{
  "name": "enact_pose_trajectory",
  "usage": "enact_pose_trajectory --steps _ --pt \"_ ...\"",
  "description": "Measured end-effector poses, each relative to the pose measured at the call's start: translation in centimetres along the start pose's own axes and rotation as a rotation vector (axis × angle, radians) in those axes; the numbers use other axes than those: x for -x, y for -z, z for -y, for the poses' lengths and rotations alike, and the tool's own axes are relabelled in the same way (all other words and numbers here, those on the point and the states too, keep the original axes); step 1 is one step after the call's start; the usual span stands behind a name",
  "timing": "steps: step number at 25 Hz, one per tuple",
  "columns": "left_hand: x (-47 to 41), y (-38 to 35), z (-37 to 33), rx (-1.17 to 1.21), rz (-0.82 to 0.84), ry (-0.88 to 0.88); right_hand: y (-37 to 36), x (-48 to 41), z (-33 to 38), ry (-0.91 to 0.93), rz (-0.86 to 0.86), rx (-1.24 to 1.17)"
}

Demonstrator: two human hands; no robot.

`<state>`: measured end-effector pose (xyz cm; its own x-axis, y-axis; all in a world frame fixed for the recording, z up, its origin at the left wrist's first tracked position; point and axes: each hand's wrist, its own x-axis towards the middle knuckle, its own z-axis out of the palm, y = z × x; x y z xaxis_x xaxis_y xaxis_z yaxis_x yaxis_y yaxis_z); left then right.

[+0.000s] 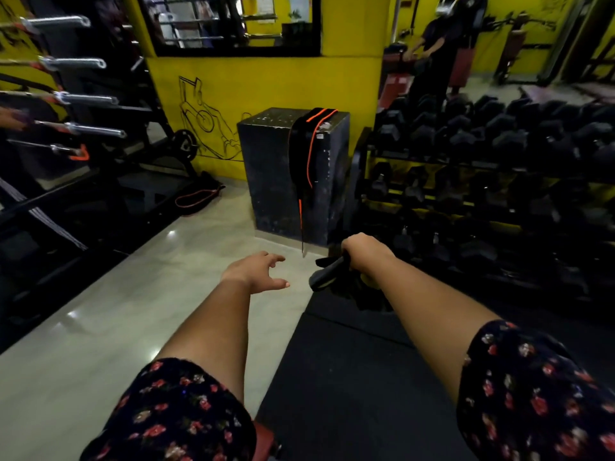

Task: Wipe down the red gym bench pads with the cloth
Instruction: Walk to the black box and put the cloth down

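My left hand (258, 272) reaches forward over the pale floor, fingers spread and holding nothing. My right hand (364, 252) is closed around a dark object (327, 272) that looks like a black handle or a bunched dark cloth; I cannot tell which. A bit of yellow shows beneath that wrist. A small piece of red pad (264, 437) shows at the bottom edge between my floral sleeves. In the mirror at the upper right, a reflected red bench (394, 83) appears beside a reflected person.
A black box (273, 168) with a black and orange belt (309, 144) draped over it stands ahead against the yellow wall. A dumbbell rack (482, 154) fills the right. Barbells on a rack (76, 98) stand left. A black floor mat (349, 377) lies below my right arm.
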<state>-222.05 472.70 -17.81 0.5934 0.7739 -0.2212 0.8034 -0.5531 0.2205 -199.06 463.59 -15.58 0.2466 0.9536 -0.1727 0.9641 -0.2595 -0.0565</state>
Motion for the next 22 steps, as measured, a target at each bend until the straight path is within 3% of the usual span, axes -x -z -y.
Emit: enact_pose_trajectory --steps 11,17,22 --pt "-11.7 -1.4 -6.2 -0.066 0.08 -0.081 0.1 -6.4 -9.8 -0.033 0.024 0.039" --pt "-21.0 -3.2 -4.4 -0.077 0.179 -0.105 -1.0 -14.7 -11.6 -0.04 0.081 0.073" --pt "-29.7 -2.7 1.0 -0.024 0.215 -0.066 -1.3 -25.8 -9.8 -0.004 0.117 0.055"
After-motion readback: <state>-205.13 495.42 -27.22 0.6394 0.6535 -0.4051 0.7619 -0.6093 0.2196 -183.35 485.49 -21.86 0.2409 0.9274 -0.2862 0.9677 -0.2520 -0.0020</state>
